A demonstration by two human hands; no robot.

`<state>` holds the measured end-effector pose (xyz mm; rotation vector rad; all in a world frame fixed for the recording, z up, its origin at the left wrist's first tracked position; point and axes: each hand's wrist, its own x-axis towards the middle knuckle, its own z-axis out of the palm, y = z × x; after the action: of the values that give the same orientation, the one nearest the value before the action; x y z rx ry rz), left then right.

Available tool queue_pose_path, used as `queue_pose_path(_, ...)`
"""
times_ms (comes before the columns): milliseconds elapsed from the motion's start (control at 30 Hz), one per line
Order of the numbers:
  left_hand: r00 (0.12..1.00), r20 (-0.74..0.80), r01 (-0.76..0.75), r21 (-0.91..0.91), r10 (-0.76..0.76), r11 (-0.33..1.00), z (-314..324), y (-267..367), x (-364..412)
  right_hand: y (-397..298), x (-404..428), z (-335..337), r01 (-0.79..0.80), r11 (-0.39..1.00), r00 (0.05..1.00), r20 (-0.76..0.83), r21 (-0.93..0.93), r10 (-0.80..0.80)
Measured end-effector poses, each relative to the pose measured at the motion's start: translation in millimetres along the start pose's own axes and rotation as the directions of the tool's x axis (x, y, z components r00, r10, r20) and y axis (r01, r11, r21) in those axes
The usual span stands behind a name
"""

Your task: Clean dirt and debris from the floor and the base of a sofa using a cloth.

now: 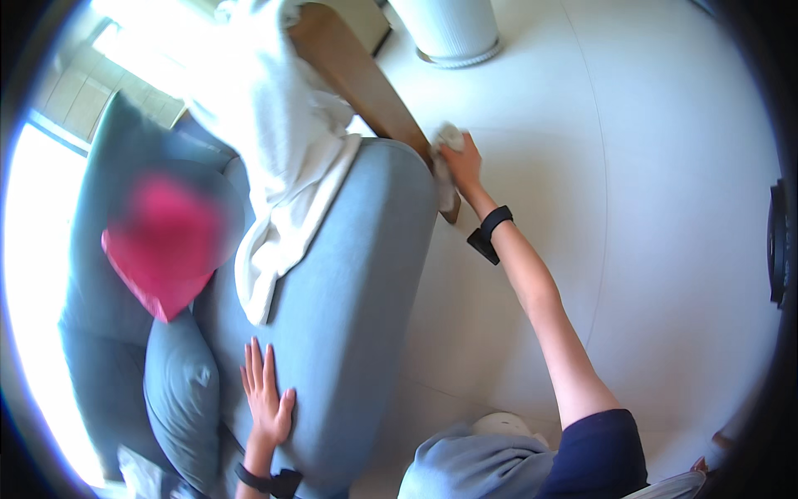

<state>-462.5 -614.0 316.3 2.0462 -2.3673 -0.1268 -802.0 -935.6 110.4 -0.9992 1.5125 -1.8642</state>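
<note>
My right hand [461, 162] grips a crumpled light cloth [450, 138] against the front leg of a wooden sofa armrest [361, 75]; part of the cloth hangs down along the leg. My left hand [267, 399] lies flat, fingers spread and holding nothing, on the blue-grey sofa seat cushion [349, 312]. A white throw blanket [268, 143] drapes over the armrest and onto the seat, beyond my left fingertips. Both wrists wear black bands.
On the sofa lie a pink cushion [168, 243], partly blurred, and a blue-grey pillow [182, 399]. A white ribbed pot [452, 31] stands on the pale floor [536, 93] past the armrest. A clear plastic bag [140, 471] is at the lower left. A black object [777, 243] sits at the right edge.
</note>
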Motion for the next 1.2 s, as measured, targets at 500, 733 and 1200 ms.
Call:
queue_pose_path(500, 0.997, 0.064, 0.059, -0.158, -0.049, 0.986, -6.1, -18.2, -12.1, -201.1, 31.4, 1.2, 0.1, 0.963, 0.9, 0.389, 0.25, -0.194)
queue_pose_path(733, 0.911, 0.395, -0.002, -0.289, 0.121, 0.957, -29.9, -35.1, 12.7, -259.5, 41.2, 6.4, 0.035, 0.975, 0.928, 0.354, 0.221, -0.113)
queue_pose_path(1200, 0.984, -0.065, 0.101, -0.57, -0.168, 0.816, -213.3, 44.1, 203.5, -294.3, 54.3, 23.8, -0.248, 0.762, 0.874, 0.201, -0.598, 0.442)
